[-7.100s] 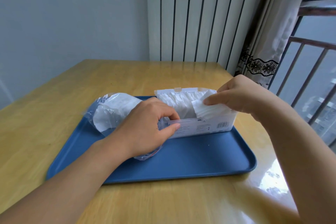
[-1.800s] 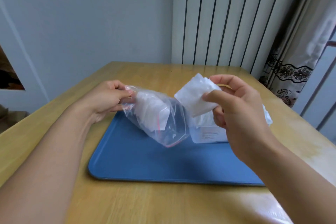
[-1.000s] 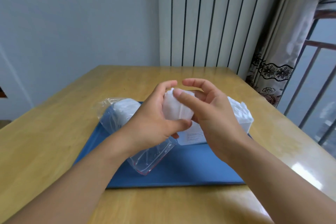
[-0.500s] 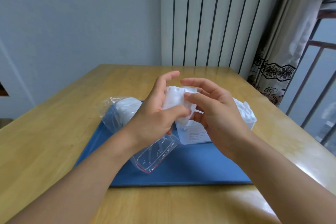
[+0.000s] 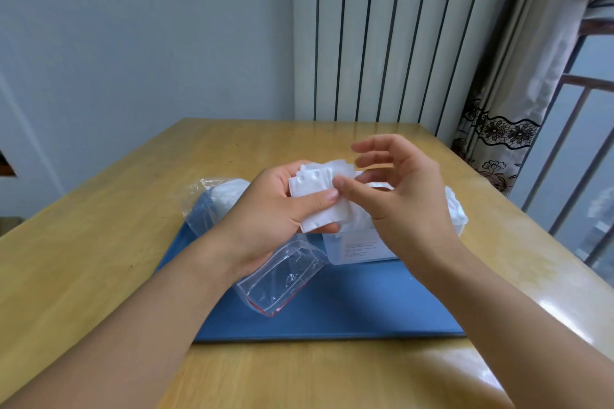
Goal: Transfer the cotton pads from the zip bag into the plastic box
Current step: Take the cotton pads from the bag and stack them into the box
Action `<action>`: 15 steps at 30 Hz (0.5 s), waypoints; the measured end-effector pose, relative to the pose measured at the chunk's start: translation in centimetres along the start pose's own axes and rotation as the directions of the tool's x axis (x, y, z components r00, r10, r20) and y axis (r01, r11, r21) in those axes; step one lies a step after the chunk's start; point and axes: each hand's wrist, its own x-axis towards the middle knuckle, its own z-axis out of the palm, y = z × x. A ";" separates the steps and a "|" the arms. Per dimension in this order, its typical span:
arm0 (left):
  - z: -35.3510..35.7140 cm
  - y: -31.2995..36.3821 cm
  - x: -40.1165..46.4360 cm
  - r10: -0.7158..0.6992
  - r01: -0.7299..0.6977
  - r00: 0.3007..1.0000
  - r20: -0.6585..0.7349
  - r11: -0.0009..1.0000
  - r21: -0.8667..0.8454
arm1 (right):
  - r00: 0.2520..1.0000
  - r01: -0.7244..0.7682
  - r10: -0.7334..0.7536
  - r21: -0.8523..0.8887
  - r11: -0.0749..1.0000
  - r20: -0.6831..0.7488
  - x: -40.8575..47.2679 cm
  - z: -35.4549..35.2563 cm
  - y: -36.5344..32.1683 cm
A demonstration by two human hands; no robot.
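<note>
zip bag (image 5: 265,262): clear, red strip at the near end, lying on the blue tray (image 5: 365,305), partly under the left wrist. Far end holds a white clump of pads; near end looks empty.
plastic box (image 5: 362,247): translucent, on the tray just right of the bag, label on its front wall. White pads stick up above the rim at the right end; the rest of the inside is hidden behind the hands.
cotton pads (image 5: 320,197): small fanned stack of white squares, held in the air above the bag and the box's left end, not touching either.
left hand (image 5: 275,212): palm turned up and right, thumb pressed across the front of the stack, fingers behind it, so it clamps the stack.
right hand (image 5: 398,199): just right of the stack, thumb tip touching its edge beside the left thumb; the other fingers curled loosely and spread, gripping nothing.
table (image 5: 99,242): wood, tray sits on it.
</note>
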 end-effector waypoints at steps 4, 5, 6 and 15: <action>0.1 -0.2 0.1 0.038 -0.035 0.997 -0.069 0.998 0.045 | 0.988 0.138 -0.151 -0.258 0.956 -0.030 0.1 -0.2 0.2; 0.2 -0.3 0.2 0.055 -0.052 0.996 -0.070 0.997 0.055 | 0.990 0.134 -0.140 -0.240 0.961 -0.005 0.1 -0.2 0.1; 0.2 -0.4 0.2 0.070 -0.066 0.995 -0.067 0.996 0.067 | 0.992 0.127 -0.126 -0.229 0.965 0.017 0.0 -0.2 0.0; 0.2 -0.8 0.1 0.093 -0.087 0.996 -0.012 0.966 0.244 | 0.991 0.131 -0.126 -0.306 0.943 0.035 -0.8 0.7 -0.1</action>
